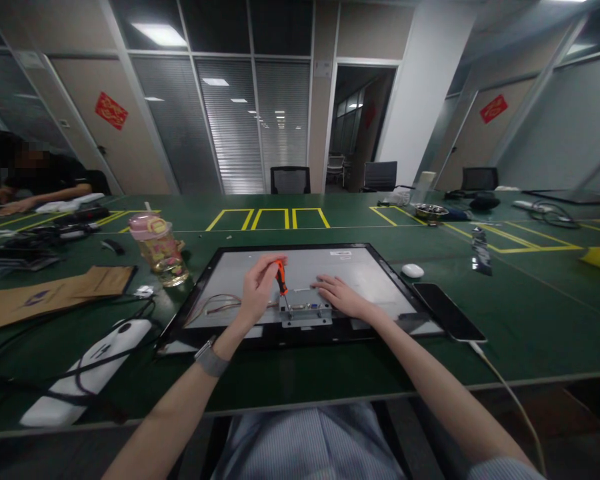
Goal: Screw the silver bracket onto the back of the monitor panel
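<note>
A flat display panel (240, 270) with a black frame lies back side up on the green table in front of me. At its near middle sits a metal bracket (307, 323) with connector ports. My left hand (258, 288) is closed round the handle of an orange and black screwdriver (281, 279), held nearly upright with its shaft pointing down at the bracket's left side. Whether the tip meets a screw is too small to tell. My right hand (344, 297) rests with fingers stretched out on the panel, beside the bracket's right end. Thin wires (220, 303) run from the bracket's left.
A phone (450, 312) on a charging cable and a white earbud case (413, 271) lie right of the panel. To the left are a drink cup (160, 250), a paper bag (55, 297) and a white power strip (87, 373) with cables. Another person (40, 170) sits far left.
</note>
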Demonstrator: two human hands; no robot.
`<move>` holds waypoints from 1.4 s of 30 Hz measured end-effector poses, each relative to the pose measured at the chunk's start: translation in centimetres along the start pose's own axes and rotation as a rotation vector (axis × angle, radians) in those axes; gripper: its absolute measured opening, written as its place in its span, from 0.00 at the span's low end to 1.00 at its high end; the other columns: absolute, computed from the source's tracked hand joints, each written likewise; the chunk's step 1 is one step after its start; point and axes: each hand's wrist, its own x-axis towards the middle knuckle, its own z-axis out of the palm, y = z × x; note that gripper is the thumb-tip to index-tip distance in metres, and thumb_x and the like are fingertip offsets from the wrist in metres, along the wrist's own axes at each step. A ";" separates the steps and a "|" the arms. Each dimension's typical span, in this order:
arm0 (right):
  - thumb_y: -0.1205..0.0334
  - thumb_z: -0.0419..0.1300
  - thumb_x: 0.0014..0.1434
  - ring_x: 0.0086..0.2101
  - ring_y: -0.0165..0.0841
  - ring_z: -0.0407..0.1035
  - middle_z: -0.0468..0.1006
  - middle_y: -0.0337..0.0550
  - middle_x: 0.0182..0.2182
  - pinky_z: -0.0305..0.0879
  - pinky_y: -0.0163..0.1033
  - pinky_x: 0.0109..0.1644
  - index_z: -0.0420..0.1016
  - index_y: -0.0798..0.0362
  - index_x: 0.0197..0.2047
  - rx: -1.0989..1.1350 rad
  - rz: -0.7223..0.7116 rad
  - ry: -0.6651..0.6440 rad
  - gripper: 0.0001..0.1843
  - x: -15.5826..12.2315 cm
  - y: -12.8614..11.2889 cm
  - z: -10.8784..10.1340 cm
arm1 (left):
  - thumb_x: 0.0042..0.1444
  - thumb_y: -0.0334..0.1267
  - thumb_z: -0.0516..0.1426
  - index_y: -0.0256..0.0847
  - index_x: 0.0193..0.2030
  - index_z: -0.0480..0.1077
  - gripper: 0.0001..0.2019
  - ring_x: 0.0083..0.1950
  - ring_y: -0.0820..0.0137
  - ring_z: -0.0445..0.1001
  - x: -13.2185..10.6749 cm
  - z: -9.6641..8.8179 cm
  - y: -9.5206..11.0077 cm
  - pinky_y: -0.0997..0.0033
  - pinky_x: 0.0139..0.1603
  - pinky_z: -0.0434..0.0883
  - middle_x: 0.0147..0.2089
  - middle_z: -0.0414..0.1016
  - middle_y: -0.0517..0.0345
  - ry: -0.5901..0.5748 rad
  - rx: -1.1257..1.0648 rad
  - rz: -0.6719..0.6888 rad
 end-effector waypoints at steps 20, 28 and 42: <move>0.48 0.36 0.65 0.62 0.41 0.50 0.59 0.51 0.62 0.41 0.55 0.64 0.63 0.49 0.59 0.003 0.010 0.003 0.28 -0.1 -0.4 -0.3 | 0.49 0.39 0.61 0.40 0.40 0.75 0.10 0.37 0.73 0.72 0.5 -0.2 -0.7 0.73 0.40 0.71 0.38 0.71 0.56 0.033 0.018 -0.022; 0.49 0.37 0.66 0.62 0.40 0.50 0.59 0.50 0.62 0.41 0.55 0.64 0.64 0.49 0.59 -0.007 0.013 -0.002 0.27 -0.1 -0.2 -0.2 | 0.59 0.41 0.51 0.37 0.47 0.72 0.15 0.39 0.67 0.74 0.4 -0.1 -0.4 0.65 0.44 0.71 0.40 0.74 0.50 -0.027 -0.170 -0.116; 0.48 0.36 0.65 0.62 0.41 0.50 0.59 0.50 0.62 0.41 0.56 0.64 0.64 0.48 0.59 0.004 0.011 -0.001 0.27 0.0 -0.1 -0.1 | 0.59 0.41 0.51 0.41 0.49 0.71 0.14 0.41 0.69 0.75 -0.1 0.3 -0.1 0.66 0.44 0.71 0.45 0.74 0.51 0.005 -0.093 -0.058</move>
